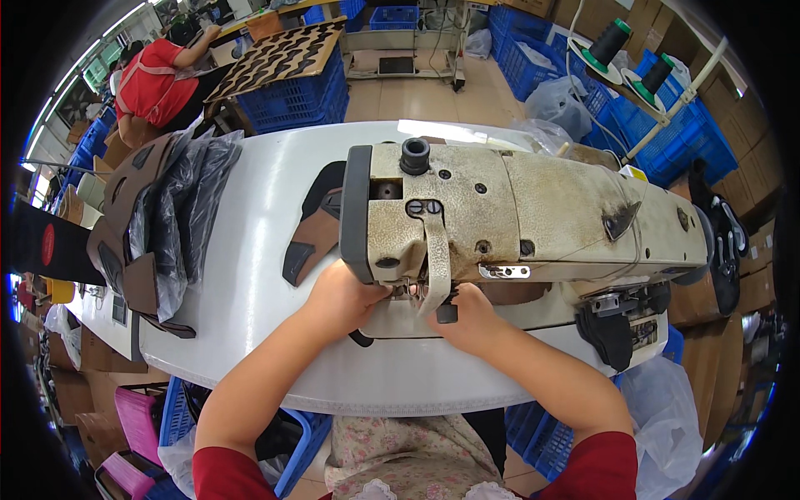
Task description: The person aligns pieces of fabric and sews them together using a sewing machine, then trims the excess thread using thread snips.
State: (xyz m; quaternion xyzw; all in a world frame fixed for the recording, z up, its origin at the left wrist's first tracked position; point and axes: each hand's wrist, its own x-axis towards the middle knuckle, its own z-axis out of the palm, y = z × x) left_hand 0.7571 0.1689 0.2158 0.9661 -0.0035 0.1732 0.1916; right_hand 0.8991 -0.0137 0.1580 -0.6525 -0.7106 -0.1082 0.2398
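One brown piece (316, 232) lies on the white tabletop (250, 208), partly hidden behind the head of the worn, cream-coloured sewing machine (467, 200). We see its matte brown face, with a dark patch at its lower left corner and another close to the machine, while a curved black part (321, 187) borders its far side. More brown material (517, 293) shows beneath the machine's arm, just behind our right hand (468, 318); we cannot tell whether it belongs to the same piece. Our left hand (346, 302) reaches in beside the machine's head and our right hand comes from the other side, both with fingers bent inward near the needle area. The machine hides much of them, so we cannot tell how far they are open or what they grip. To our left, similar brown pieces (117, 207) with dark patches lie against shiny, creased clear plastic (192, 208).
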